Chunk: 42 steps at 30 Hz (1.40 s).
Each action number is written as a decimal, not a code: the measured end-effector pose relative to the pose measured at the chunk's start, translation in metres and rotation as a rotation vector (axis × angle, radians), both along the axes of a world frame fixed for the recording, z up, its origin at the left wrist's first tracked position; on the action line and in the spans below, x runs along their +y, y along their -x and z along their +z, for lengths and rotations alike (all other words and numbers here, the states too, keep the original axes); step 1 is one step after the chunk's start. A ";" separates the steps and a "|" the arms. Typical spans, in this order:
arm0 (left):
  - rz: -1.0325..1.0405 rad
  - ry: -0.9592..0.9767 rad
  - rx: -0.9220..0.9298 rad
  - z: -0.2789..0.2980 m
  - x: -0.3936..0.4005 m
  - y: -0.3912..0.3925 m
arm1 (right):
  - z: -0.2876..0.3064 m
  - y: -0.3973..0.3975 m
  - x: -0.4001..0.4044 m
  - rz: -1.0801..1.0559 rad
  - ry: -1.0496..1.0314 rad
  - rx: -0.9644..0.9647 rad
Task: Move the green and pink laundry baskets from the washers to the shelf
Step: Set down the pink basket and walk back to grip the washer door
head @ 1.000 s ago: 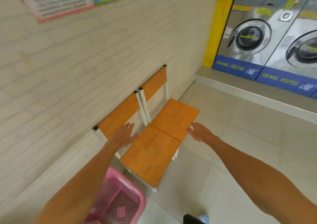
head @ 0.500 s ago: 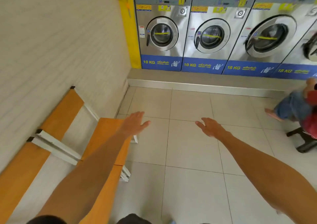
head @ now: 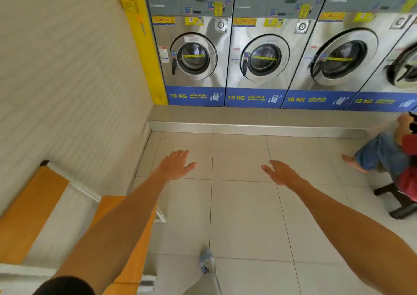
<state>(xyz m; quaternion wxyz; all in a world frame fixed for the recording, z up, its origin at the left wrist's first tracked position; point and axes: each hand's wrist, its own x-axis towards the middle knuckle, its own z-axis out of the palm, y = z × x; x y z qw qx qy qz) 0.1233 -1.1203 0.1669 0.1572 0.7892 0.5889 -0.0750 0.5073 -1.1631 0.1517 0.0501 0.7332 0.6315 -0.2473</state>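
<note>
I am looking down a tiled floor [head: 239,204] toward a row of front-loading washers [head: 194,46] standing on a raised step [head: 248,118] along the far wall. My left hand [head: 174,164] is reaching out ahead of me with the fingers spread and the palm facing inward, gripping nothing. My right hand [head: 281,172] is mirroring it, fingers loosely extended and empty, well apart from the left. Both hands are hanging in the air above the floor, touching nothing.

I am seeing neither the green nor the pink laundry basket anywhere here; the step in front of the washers is lying bare in the part I can see, and I cannot tell where the baskets are. The two nearest machines are carrying blue panels marked 10 KG, the next two 15 KG, and their round doors are sitting closed, though the one at the far right edge is too blurred to judge.

On my left, an orange bench [head: 126,238] with a white frame is standing against the pale wall [head: 67,80], partly hidden under my left forearm. A yellow pillar [head: 146,46] is filling the corner beside the first washer. At the right edge, a seated person [head: 388,154] in blue trousers is partly showing. My shoe [head: 206,262] is showing near the bottom.
</note>
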 end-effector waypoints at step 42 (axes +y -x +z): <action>-0.010 -0.070 -0.100 -0.001 0.860 -0.095 | -0.011 -0.070 0.853 -0.108 0.070 0.075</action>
